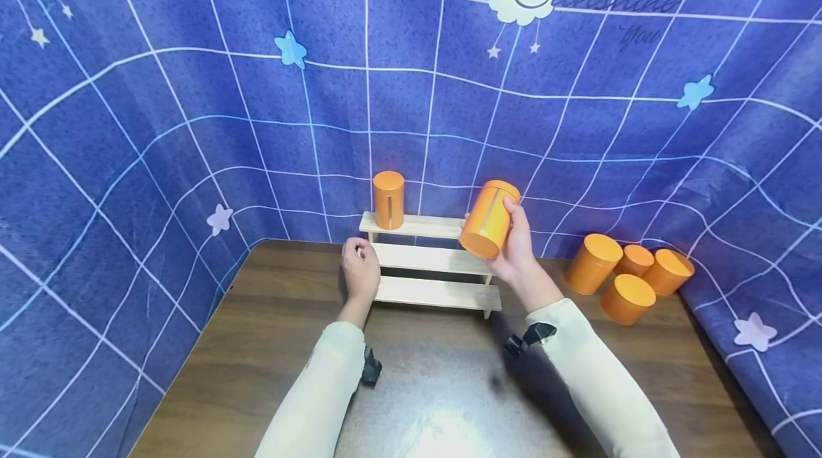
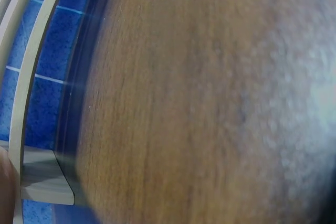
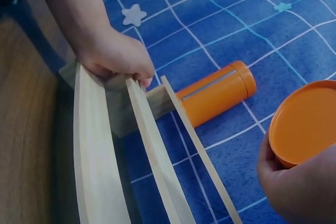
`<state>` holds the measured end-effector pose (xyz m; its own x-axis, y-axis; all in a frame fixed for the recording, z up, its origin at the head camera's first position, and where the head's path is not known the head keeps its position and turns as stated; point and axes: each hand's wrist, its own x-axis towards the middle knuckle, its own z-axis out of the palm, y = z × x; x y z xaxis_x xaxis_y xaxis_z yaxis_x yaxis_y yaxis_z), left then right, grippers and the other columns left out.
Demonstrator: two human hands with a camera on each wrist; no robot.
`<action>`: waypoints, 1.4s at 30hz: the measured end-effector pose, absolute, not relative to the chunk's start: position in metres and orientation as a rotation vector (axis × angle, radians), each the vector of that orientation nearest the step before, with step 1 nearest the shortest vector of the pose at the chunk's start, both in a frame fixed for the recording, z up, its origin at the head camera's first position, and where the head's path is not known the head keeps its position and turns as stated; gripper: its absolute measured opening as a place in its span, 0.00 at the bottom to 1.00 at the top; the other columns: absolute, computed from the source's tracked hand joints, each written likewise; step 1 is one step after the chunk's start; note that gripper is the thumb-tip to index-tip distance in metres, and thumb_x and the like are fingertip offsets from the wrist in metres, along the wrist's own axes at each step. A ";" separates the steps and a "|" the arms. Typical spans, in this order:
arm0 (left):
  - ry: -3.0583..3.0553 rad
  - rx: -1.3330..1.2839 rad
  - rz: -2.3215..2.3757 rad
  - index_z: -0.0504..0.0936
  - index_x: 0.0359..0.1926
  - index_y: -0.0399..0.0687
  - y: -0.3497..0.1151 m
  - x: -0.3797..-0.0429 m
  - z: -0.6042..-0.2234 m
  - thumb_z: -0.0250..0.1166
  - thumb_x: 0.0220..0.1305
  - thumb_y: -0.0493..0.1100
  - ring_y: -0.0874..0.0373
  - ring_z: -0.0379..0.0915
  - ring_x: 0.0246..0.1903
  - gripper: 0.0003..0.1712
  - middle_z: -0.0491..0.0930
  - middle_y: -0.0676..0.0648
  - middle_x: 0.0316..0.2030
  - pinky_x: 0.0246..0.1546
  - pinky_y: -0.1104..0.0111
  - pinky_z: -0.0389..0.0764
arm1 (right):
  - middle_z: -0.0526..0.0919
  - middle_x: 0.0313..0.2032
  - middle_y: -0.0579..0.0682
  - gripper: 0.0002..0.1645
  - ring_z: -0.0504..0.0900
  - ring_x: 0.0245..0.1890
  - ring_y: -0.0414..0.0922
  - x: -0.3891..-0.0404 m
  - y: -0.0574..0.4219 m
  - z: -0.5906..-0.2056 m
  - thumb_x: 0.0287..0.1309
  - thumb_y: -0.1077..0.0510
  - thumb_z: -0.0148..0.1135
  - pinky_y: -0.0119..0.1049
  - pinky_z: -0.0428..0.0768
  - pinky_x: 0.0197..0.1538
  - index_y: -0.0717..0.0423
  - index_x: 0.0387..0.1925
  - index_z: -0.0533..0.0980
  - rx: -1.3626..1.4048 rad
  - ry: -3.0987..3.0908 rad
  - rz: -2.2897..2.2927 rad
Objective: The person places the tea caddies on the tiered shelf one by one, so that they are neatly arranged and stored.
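A three-step wooden display rack [image 1: 437, 293] stands near the back of the table. My left hand [image 1: 362, 269] grips its left end by the middle step, fingers curled at the edge; the right wrist view shows this left hand [image 3: 118, 53] from the other side. My right hand [image 1: 519, 247] holds an orange cylindrical canister [image 1: 489, 221] with a lid and a lengthwise strip window. The held canister is tilted, raised in front of the rack's right end. Another orange canister [image 1: 389, 200] stands upright on the left of the top step.
Several orange canisters [image 1: 594, 263] of differing heights are grouped at the right rear of the brown wooden table [image 1: 270, 372]. A blue curtain [image 1: 334, 101] with white grid lines hangs behind and around the table.
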<state>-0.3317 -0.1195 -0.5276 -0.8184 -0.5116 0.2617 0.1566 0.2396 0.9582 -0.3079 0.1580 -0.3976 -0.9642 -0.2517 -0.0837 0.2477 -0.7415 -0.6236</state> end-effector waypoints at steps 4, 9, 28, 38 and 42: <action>-1.983 0.329 -1.614 0.76 0.40 0.40 -0.121 -0.333 -0.528 0.52 0.64 0.33 0.44 0.73 0.47 0.07 0.77 0.39 0.45 0.48 0.59 0.71 | 0.80 0.46 0.50 0.28 0.86 0.41 0.47 -0.314 0.151 -0.396 0.75 0.35 0.47 0.42 0.88 0.50 0.46 0.64 0.63 -0.005 1.000 -2.723; -1.988 0.339 -1.596 0.76 0.39 0.40 -0.120 -0.332 -0.527 0.52 0.64 0.33 0.44 0.74 0.47 0.07 0.77 0.39 0.44 0.48 0.58 0.72 | 0.80 0.45 0.49 0.27 0.86 0.41 0.46 -0.322 0.143 -0.398 0.75 0.36 0.49 0.42 0.88 0.49 0.45 0.63 0.65 0.025 1.038 -2.749; -1.956 0.327 -1.595 0.77 0.38 0.39 -0.119 -0.331 -0.528 0.53 0.64 0.32 0.43 0.74 0.46 0.07 0.78 0.38 0.43 0.47 0.59 0.72 | 0.80 0.41 0.45 0.20 0.82 0.40 0.40 -0.359 0.104 -0.412 0.71 0.41 0.54 0.35 0.84 0.42 0.43 0.58 0.69 0.046 1.781 -2.860; -1.975 0.337 -1.601 0.77 0.39 0.40 -0.119 -0.331 -0.528 0.52 0.64 0.33 0.45 0.74 0.45 0.07 0.77 0.39 0.44 0.46 0.60 0.72 | 0.78 0.56 0.51 0.38 0.82 0.54 0.46 -0.362 0.089 -0.421 0.68 0.55 0.66 0.47 0.84 0.60 0.51 0.73 0.59 -0.350 2.103 -2.698; -1.980 0.331 -1.602 0.76 0.39 0.40 -0.120 -0.331 -0.528 0.52 0.64 0.32 0.44 0.74 0.45 0.07 0.78 0.39 0.44 0.46 0.60 0.72 | 0.78 0.61 0.54 0.42 0.81 0.59 0.48 -0.362 0.087 -0.424 0.65 0.57 0.72 0.50 0.82 0.66 0.49 0.74 0.61 -0.462 2.249 -2.559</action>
